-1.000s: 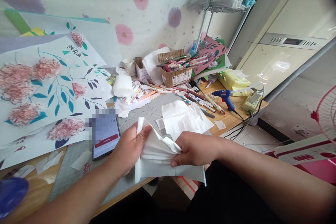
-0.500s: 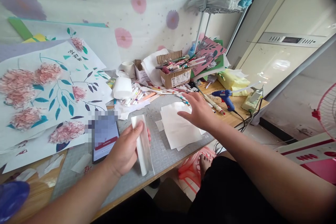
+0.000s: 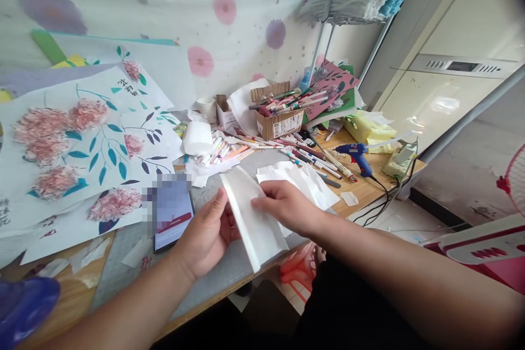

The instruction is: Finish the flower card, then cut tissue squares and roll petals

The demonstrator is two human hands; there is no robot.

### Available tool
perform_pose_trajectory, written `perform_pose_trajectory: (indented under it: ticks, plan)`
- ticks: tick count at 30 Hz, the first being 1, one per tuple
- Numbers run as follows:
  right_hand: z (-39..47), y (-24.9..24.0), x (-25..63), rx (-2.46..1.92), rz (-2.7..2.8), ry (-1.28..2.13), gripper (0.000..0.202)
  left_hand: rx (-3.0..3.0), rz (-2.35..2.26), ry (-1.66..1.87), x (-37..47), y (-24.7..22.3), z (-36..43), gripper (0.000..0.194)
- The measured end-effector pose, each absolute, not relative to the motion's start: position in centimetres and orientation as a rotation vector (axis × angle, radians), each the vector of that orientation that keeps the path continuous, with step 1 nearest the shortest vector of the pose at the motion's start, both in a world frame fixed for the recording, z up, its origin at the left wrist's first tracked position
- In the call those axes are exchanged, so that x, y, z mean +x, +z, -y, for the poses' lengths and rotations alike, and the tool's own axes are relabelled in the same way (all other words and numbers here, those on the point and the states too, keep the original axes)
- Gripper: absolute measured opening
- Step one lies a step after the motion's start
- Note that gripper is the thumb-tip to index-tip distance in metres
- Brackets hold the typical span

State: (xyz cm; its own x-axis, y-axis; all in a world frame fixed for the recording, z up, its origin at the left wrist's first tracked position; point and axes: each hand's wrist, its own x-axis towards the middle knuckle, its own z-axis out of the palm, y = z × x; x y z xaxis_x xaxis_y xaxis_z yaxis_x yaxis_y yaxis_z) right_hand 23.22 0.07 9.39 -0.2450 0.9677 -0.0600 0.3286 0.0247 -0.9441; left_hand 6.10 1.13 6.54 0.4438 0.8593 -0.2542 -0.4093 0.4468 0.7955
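Note:
Between my hands is a thin white sheet of paper [image 3: 255, 224], tilted, with a narrow folded band along its left edge. My left hand [image 3: 211, 232] grips that band, thumb in front and the other fingers behind. At the sheet's right side, my right hand [image 3: 289, 205] pinches the paper between thumb and curled fingers. Behind my right hand, more white sheets [image 3: 320, 183] lie loosely on the grey mat [image 3: 197, 284], partly covered by the hand and the held sheet. A phone [image 3: 174, 213] lies just left of my left hand.
Flower pictures [image 3: 102, 147] cover the left side. Marker pens [image 3: 315, 159] lie scattered at the back beside a cardboard box [image 3: 281, 123] of pens. A blue glue gun [image 3: 356, 157] with its cable stands at the right. A blue object [image 3: 27, 309] sits at the lower left.
My right hand has come down from above the loose sheets and taken hold of the paper. The folded strip in my left hand is now opened wider and tilted.

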Motion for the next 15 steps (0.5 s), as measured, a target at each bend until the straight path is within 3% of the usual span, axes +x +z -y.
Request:
perform_pose_trajectory:
  ticks: [5, 15]
  plan:
    - [0.4, 9.7, 23.9, -1.100, 1.227, 1.569, 0.026, 0.722, -0.594, 0.781, 5.9, 6.3, -1.2, 0.054]
    - [0.4, 9.7, 26.1, -1.145, 0.938, 1.423, 0.029, 0.675, -0.695, 0.844, 6.0, 6.8, -0.9, 0.060]
